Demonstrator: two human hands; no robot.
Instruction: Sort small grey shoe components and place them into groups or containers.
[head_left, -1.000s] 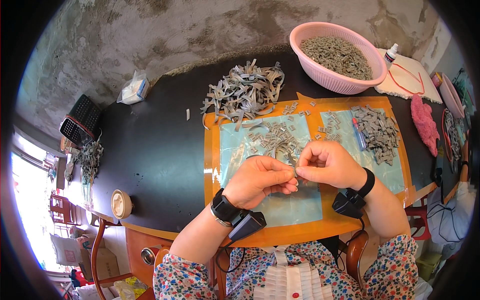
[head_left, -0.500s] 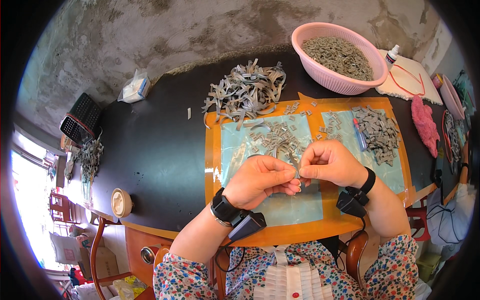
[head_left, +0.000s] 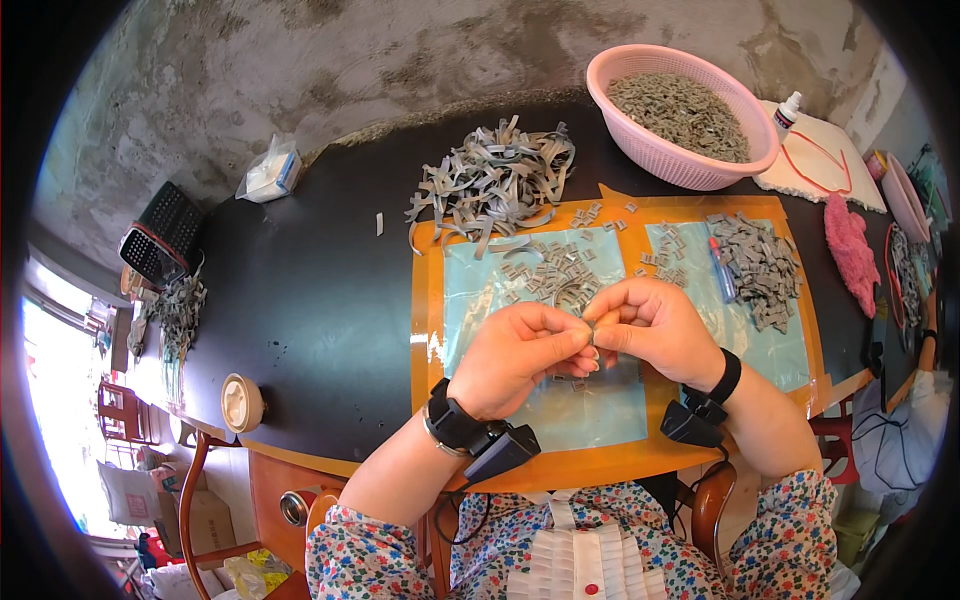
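My left hand (head_left: pixel 512 358) and my right hand (head_left: pixel 652 322) meet fingertip to fingertip over the blue sheet. Both are closed in a pinch on a narrow grey strap (head_left: pixel 591 325), of which only a sliver shows; whether a buckle is on it is hidden by the fingers. Just beyond my hands lie scattered small grey buckles (head_left: pixel 552 268). A tangled heap of grey straps (head_left: pixel 492 180) sits farther back. To the right, a thicker pile of grey pieces (head_left: pixel 757 268) rests beside a blue pen with a red end (head_left: pixel 721 268).
Orange tape edges the blue sheets (head_left: pixel 590 425) on the black table (head_left: pixel 310 300). A pink basket (head_left: pixel 610 125) full of small grey pieces stands at the back right, near a white bottle (head_left: pixel 787 112) and a pink cloth (head_left: pixel 850 255). At left is a round cream container (head_left: pixel 242 403).
My right hand has shifted slightly left, and its fingertips now press against the left hand's. The strap end that showed between them is mostly covered.
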